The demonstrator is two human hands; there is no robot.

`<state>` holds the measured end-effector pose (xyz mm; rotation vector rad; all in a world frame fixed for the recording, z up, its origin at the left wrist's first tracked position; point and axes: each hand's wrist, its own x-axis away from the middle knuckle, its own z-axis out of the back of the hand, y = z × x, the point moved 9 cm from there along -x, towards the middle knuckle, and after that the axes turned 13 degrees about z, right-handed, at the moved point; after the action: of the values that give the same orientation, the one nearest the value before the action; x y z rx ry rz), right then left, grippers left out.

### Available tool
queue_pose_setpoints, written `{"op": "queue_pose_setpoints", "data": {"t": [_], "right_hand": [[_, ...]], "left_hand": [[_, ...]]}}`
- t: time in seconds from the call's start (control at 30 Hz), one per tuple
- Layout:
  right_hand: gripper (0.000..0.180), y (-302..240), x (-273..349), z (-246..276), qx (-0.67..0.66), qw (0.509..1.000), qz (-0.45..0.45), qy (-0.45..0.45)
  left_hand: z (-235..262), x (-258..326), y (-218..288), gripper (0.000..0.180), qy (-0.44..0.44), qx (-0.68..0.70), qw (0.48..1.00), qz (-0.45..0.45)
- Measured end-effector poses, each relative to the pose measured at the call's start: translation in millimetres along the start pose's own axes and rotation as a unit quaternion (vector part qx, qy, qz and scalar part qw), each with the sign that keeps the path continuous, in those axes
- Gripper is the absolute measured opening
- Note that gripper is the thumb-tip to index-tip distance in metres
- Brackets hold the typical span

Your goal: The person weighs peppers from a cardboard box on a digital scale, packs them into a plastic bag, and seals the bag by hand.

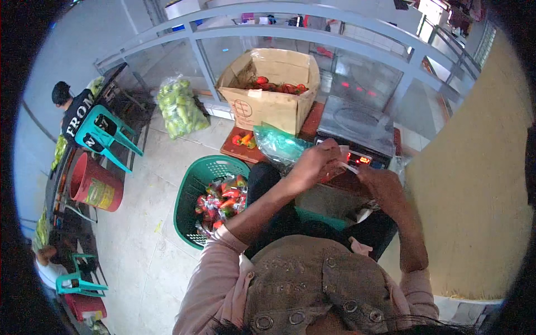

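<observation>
My left hand and my right hand are raised close together in front of a digital scale with a lit red display. Both hands are closed in a pinch. A thin whitish strip, perhaps the edge of a plastic piece, stretches between their fingertips; its kind is too small to make out. Beside my left hand lie clear and greenish plastic bags. A few red and orange peppers rest on the reddish-brown low table, left of the bags.
Behind the table stands an open cardboard box with red peppers inside. A green basket of bagged peppers sits at my left. Farther left are a bag of green vegetables, a red bucket and a seated person on a teal chair.
</observation>
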<state>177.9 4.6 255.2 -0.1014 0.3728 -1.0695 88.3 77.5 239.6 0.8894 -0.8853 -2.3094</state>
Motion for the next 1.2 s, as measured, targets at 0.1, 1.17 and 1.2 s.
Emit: {"op": "queue_pose_setpoints", "data": {"t": [0.1,1.17,1.2], "right_hand": [[0.02,1,11,26,-0.005,0.999,-0.029,0.034],[0.028,70,41,4,-0.112,0.944,-0.204,0.235],[0.028,73,42,16,-0.112,0.944,-0.203,0.235]], "left_hand": [[-3,0,13,0.014,-0.012,0.097,0.995,-0.013],[-31,-46,-3,0.009,0.196,0.087,0.977,0.02],[-35,-47,-2,0.008,0.147,0.121,0.981,0.04]]}}
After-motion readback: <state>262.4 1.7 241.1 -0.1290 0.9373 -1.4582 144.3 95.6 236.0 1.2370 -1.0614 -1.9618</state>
